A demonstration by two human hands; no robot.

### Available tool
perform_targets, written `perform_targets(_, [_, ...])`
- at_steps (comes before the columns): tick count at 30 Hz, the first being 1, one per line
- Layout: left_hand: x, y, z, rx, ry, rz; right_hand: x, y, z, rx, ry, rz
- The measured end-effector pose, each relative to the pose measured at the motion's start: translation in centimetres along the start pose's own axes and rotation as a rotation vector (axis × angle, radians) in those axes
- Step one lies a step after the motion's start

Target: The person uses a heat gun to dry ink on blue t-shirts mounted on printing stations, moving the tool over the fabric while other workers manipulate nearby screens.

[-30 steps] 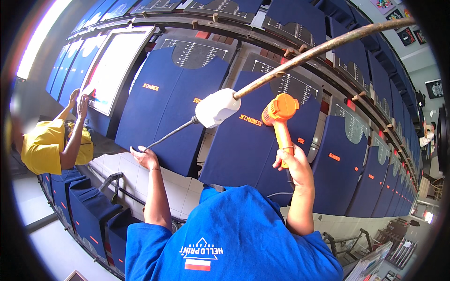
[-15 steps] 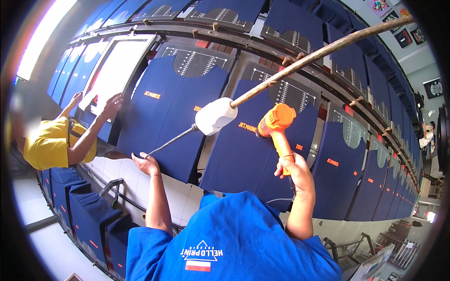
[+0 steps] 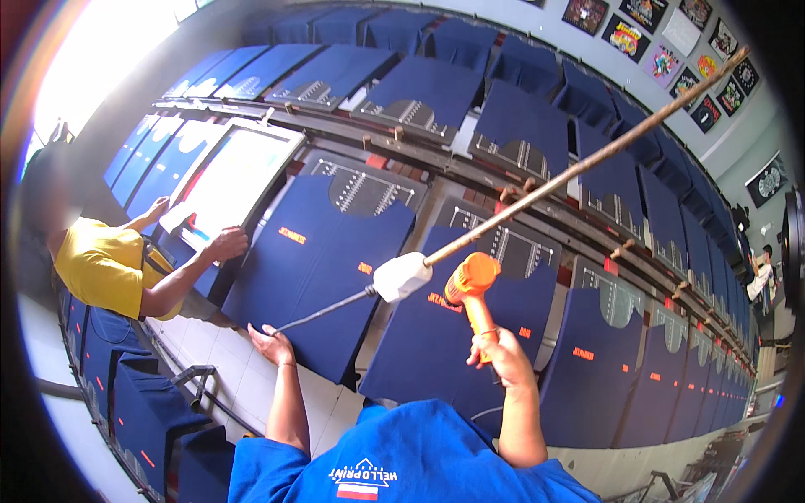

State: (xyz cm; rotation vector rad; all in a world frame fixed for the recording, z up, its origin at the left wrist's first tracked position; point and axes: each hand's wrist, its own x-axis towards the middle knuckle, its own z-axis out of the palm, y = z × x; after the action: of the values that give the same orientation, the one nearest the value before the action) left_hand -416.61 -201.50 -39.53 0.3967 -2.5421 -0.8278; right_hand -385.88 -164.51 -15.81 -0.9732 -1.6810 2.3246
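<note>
My right hand is closed around the handle of an orange heat gun. The gun's head is over a navy fabric panel with small orange print, close to the print on its left half. On the left, my left hand is at the lower edge of a neighbouring navy panel, its fingers on a dark cable. That cable runs up to a white socket block, which hangs at the end of a long wooden pole. The fingertips are partly hidden.
At the left, a person in a yellow shirt has both hands at a white-framed printing screen. Rows of navy panels on dark boards line a long rail. A metal bracket stands low left. Pictures hang on the far wall.
My view has tilted, so the tables sit lower in it. The socket block has shifted slightly right, uncovering print on the left panel. Both my hands keep their grips.
</note>
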Motion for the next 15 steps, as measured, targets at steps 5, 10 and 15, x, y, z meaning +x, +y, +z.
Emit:
perform_targets(5, [0.0, 1.0, 0.5, 0.007, -0.002, -0.038, 2.7, 0.2, 1.1, 0.010, -0.097, 0.000])
perform_targets(10, [-0.2, 1.5, 0.4, -0.012, -0.014, -0.077, 3.0, 0.2, 2.0, 0.019, -0.161, -0.080])
perform_targets(15, [-0.4, 1.2, -0.7, -0.036, 0.015, -0.060, -0.3, 1.9, 0.6, 0.111, -0.070, -0.068])
